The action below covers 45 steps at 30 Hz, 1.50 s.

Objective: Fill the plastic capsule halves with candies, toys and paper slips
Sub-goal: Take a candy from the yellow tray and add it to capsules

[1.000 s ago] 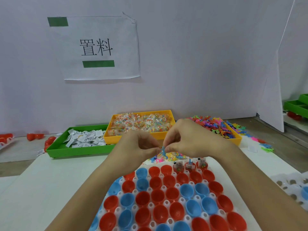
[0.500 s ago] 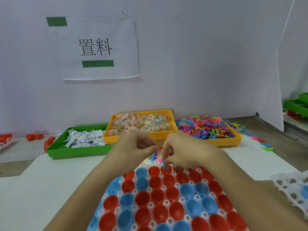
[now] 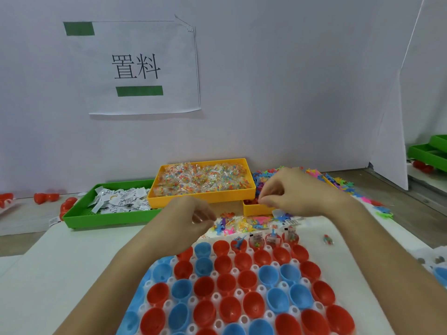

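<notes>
- Red and blue capsule halves point(image 3: 246, 281) filled the lower centre of the frame, each an open cup seated mouth-up in a white holder point(image 3: 238, 292) with round holes between the cups.
- Most cups showed only their glossy inner walls. In the far row, one red half held a blue toy point(image 3: 239, 243), and the three halves to its right point(image 3: 273, 239) held candy beads with a paper slip standing up in each.
- The left hand point(image 3: 191, 221) hovered above the far left corner of the holder, fingers loosely curled toward the thumb; it seemed to hold nothing, though the fingertips were blurred.
- The right hand point(image 3: 290, 192) was right of centre, over the near edge of a yellow tray of toys point(image 3: 254, 209), fingers bent down and pinched together. Whether they gripped a toy could not be told.
- Loose toys and candy packets point(image 3: 242, 224) lay scattered between the holder and the trays.
- A yellow tray point(image 3: 200, 198) of wrapped candies sat at centre, against the wall.
- A green tray point(image 3: 101, 220) of white slips sat left of it, touching it.
- Bright toys point(image 3: 338, 182) spilled past the right hand toward the right edge.
- One candy packet point(image 3: 327, 239) lay alone on the white mat point(image 3: 48, 274), right of the holder.
- A paper sign point(image 3: 135, 68) with two green bars hung at upper left.
</notes>
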### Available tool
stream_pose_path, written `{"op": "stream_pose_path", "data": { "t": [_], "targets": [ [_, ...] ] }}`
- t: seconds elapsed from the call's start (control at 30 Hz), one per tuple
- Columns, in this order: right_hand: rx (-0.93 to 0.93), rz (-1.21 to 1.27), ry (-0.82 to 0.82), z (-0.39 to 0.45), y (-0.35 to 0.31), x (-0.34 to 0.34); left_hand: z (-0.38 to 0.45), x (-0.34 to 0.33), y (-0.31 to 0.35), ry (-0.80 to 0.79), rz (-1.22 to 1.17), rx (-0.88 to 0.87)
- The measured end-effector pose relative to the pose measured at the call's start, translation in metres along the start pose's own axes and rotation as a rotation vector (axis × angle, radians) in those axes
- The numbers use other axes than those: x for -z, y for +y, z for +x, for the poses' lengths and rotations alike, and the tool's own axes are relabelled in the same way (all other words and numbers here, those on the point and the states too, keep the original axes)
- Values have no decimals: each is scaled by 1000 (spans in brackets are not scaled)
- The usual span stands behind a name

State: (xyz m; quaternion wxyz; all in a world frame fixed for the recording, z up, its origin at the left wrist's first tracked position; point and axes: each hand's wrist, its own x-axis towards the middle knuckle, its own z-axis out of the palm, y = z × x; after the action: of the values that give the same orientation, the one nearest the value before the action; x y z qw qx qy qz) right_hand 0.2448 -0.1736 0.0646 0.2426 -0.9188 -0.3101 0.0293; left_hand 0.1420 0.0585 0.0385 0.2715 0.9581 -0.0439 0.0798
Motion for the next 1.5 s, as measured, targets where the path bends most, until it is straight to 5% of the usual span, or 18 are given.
{"op": "stream_pose_path", "data": {
  "t": [0.33, 1.5],
  "targets": [
    [-310, -92, -112, -9, 72, 15, -1, -4, -13, -225, 199, 48],
    [-299, -176, -41, 8, 72, -26, 1, -8, -15, -271, 186, 14]
  ]
}}
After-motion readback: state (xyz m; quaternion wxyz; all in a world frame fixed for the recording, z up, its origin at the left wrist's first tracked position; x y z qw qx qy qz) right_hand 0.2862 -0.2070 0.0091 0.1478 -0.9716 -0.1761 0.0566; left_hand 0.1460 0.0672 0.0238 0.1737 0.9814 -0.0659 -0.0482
